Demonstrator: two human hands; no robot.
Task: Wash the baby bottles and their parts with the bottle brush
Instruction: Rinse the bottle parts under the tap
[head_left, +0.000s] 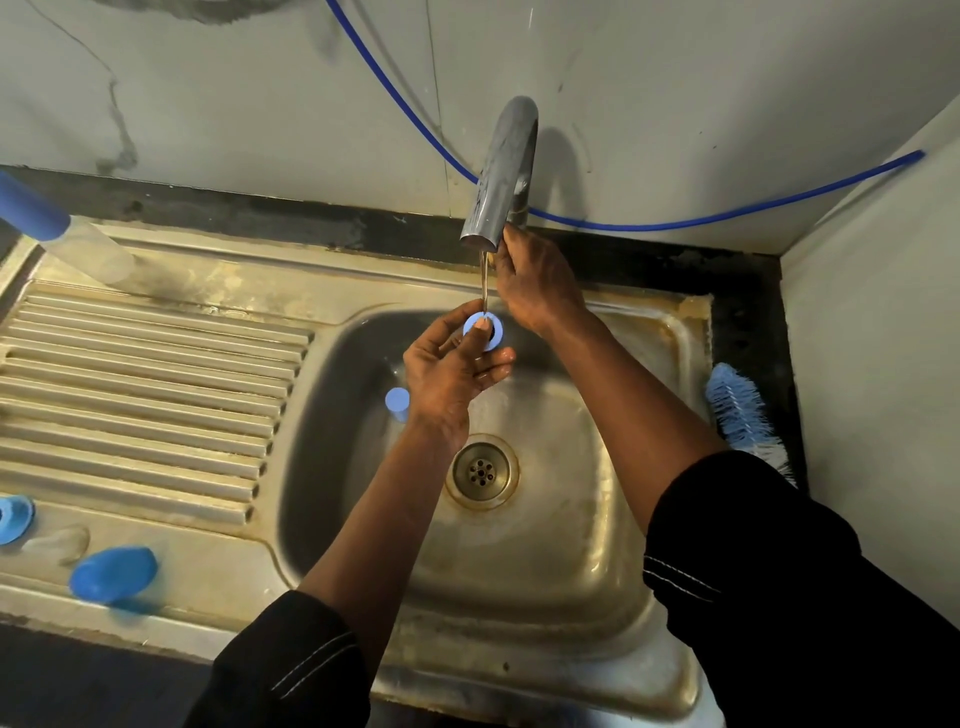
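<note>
My left hand (447, 374) pinches a small blue ring-shaped bottle part (491, 332) under a thin stream of water from the metal tap (501, 171). My right hand (535, 280) reaches behind the spout and grips the tap's base. A second blue piece (396, 402) shows just left of my left wrist, over the basin. The blue bottle brush (740, 410) lies on the sink's right rim. On the draining board lie a clear bottle with a blue end (62, 234), a blue cap (113, 574), a clear teat (60, 543) and a blue ring (13, 519).
The steel sink basin (571, 545) has a round drain (482, 471) in its middle. The ribbed draining board (145, 395) is on the left. A blue hose (675, 221) runs along the back wall. A side wall closes in on the right.
</note>
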